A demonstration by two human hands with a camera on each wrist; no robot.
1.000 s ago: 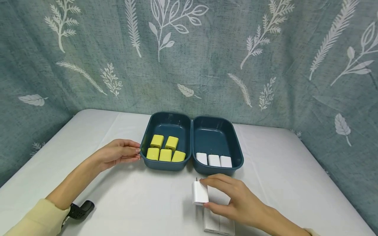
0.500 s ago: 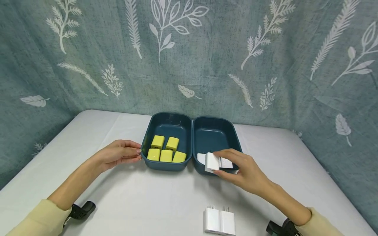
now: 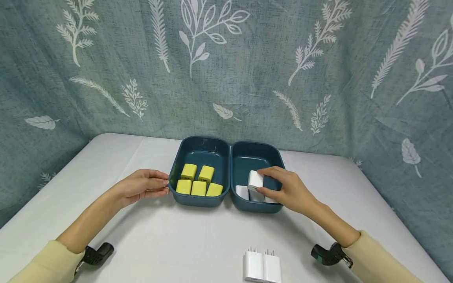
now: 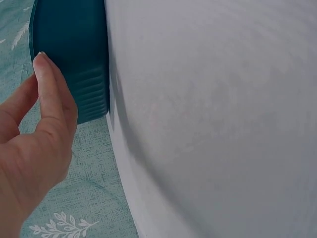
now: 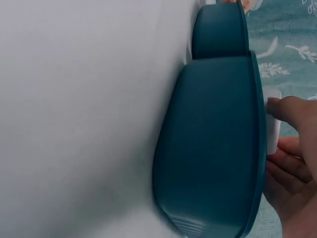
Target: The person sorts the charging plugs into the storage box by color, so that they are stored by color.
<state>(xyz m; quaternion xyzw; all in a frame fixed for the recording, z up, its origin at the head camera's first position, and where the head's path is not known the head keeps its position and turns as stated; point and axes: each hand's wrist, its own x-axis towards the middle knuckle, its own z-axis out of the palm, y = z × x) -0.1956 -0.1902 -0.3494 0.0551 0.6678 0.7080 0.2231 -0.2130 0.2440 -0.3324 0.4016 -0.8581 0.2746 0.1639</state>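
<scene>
Over the right blue bin, my right hand pinches a white wall charger between thumb and fingers. The charger is above the other white chargers along the bin's near side, partly hiding them. In the right wrist view, the bin's wall covers the lower part of the held charger. My left hand rests its extended fingertips at the outer left rim of the left blue bin, which contains several yellow chargers. The left wrist view has those fingers against the bin's side.
Two more white chargers lie side by side on the white tablecloth, prongs facing the bins. Both bins stand next to each other near the table's back edge, before a patterned green-grey curtain.
My right hand has carried the white charger from above the table's front up and over into the right bin. The left hand stays at the left bin's rim.
</scene>
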